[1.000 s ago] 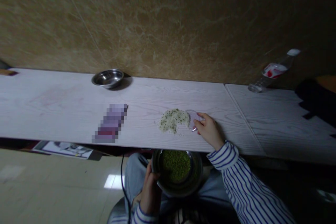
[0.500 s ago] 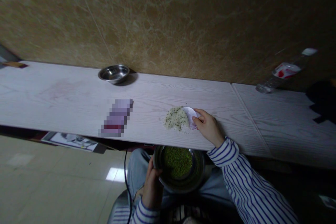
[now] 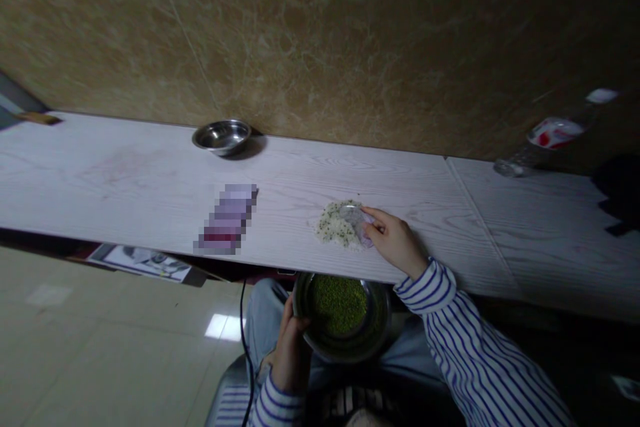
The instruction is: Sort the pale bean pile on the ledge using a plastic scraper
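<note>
In my right hand, thumb and fingers pinch a small, thin, clear round disc by its right side. The disc is tilted against a pile of white rice-like grains mixed with small green beans on the table. My left hand grips the left rim of a steel bowl below the table's front edge, over my lap. Green mung beans cover the bowl's bottom. Part of the disc is hidden behind my right fingers.
A smaller steel bowl stands near the wall. A pixelated flat purple item lies left of the pile. Toward the right stand a plastic bottle and a dark object. A black cable hangs beside my left leg.
The disc has tilted and moved into the right side of the pile. My left hand keeps its hold on the bowl. The view has shifted slightly.
</note>
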Demonstrator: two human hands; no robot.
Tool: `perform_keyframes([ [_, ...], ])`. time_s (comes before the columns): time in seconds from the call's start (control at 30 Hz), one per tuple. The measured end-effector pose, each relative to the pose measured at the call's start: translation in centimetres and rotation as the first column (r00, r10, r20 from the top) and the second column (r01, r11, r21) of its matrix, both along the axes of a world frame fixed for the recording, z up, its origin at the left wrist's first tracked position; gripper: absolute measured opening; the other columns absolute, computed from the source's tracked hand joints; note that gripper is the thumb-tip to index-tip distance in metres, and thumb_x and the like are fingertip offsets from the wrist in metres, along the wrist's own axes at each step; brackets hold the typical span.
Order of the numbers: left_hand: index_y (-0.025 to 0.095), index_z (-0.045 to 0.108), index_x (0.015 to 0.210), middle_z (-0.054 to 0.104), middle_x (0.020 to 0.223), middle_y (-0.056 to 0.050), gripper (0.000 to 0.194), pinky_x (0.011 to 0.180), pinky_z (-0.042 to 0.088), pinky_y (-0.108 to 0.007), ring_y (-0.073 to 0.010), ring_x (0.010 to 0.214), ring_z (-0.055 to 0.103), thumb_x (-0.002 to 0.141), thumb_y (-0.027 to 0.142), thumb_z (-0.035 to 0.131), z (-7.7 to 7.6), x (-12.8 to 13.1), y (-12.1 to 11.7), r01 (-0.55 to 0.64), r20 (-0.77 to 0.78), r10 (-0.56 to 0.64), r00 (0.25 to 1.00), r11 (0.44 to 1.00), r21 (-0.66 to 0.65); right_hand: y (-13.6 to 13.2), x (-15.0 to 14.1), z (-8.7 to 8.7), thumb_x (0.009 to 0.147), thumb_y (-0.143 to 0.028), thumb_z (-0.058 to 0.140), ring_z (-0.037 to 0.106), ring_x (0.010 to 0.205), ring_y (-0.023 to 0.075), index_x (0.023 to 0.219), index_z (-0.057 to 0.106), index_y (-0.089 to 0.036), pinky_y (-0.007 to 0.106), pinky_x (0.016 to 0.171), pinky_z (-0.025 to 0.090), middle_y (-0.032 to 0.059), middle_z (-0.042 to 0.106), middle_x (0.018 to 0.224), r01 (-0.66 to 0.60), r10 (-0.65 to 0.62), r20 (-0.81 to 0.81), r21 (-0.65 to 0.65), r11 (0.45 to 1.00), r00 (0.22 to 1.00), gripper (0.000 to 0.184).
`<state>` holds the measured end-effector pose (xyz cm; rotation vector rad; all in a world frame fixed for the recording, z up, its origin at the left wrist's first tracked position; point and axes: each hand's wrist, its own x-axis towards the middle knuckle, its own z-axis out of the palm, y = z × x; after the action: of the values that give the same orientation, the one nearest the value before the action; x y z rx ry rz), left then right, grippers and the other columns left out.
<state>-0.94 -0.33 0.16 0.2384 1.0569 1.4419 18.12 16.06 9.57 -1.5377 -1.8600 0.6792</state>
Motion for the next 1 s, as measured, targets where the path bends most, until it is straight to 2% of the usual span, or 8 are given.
perform_keyframes([
  [0.13,0.023,0.071,0.123,0.075,0.126,-0.010,0.050,0.103,0.050,-0.046,-0.0366,0.130,0.060,0.074,0.025,0.063,0.7,0.3,0.1,-0.014,-0.027,0.014,1.000,1.000,-0.005,-0.1,-0.1,0.0,0.089,-0.029,0.055,0.054,0.051,0.0152,0.128,0.073,-0.017,0.028,0.052,0.040,-0.0006,0.064,0.060,-0.016,0.016,0.033,0.016,1.000,0.999,0.044],
  [0.27,0.024,0.072,0.121,0.074,0.128,-0.009,0.048,0.106,0.048,-0.045,-0.0358,0.132,0.058,0.075,0.025,0.063,0.9,0.3,0.1,-0.028,-0.019,0.028,0.999,1.000,0.004,-0.1,-0.3,0.1,0.090,-0.029,0.055,0.054,0.053,0.0155,0.127,0.074,-0.019,0.028,0.052,0.040,0.0001,0.064,0.061,-0.030,0.028,0.058,0.024,0.999,0.998,0.043],
  [0.43,0.025,0.071,0.126,0.073,0.132,-0.009,0.051,0.106,0.049,-0.045,-0.0354,0.133,0.057,0.076,0.026,0.064,0.5,0.1,0.0,-0.013,-0.008,0.013,1.000,1.000,0.005,-0.3,-0.6,0.5,0.091,-0.028,0.054,0.054,0.052,0.0150,0.129,0.074,-0.020,0.027,0.052,0.041,0.0019,0.068,0.066,-0.066,0.066,0.094,-0.005,0.998,0.993,0.044],
  [0.67,0.025,0.071,0.127,0.073,0.133,-0.008,0.051,0.109,0.047,-0.045,-0.0346,0.134,0.057,0.076,0.025,0.067,-0.2,-0.1,-0.1,0.000,0.049,-0.001,0.999,1.000,0.016,-0.8,-1.3,1.5,0.092,-0.025,0.055,0.056,0.054,0.0148,0.131,0.072,-0.023,0.028,0.055,0.046,0.0062,0.079,0.086,-0.115,0.121,0.157,-0.051,0.992,0.980,0.042],
  [0.87,0.026,0.070,0.130,0.071,0.136,-0.008,0.055,0.111,0.046,-0.047,-0.0357,0.137,0.055,0.075,0.026,0.068,-0.7,-0.2,0.0,0.019,0.013,-0.019,1.000,1.000,0.025,-1.3,-1.1,2.2,0.093,-0.026,0.056,0.062,0.057,0.0165,0.129,0.074,-0.027,0.029,0.059,0.050,0.0033,0.079,0.082,-0.144,0.152,0.180,-0.056,0.988,0.972,0.041],
  [1.0,0.026,0.071,0.128,0.071,0.136,-0.009,0.054,0.110,0.046,-0.047,-0.0364,0.136,0.056,0.075,0.025,0.068,-0.9,-0.3,0.1,0.028,0.013,-0.029,1.000,0.999,0.037,-1.3,-0.3,2.4,0.093,-0.026,0.056,0.061,0.057,0.0160,0.130,0.074,-0.027,0.029,0.060,0.050,0.0046,0.081,0.087,-0.104,0.106,0.202,-0.021,0.994,0.974,0.040],
])
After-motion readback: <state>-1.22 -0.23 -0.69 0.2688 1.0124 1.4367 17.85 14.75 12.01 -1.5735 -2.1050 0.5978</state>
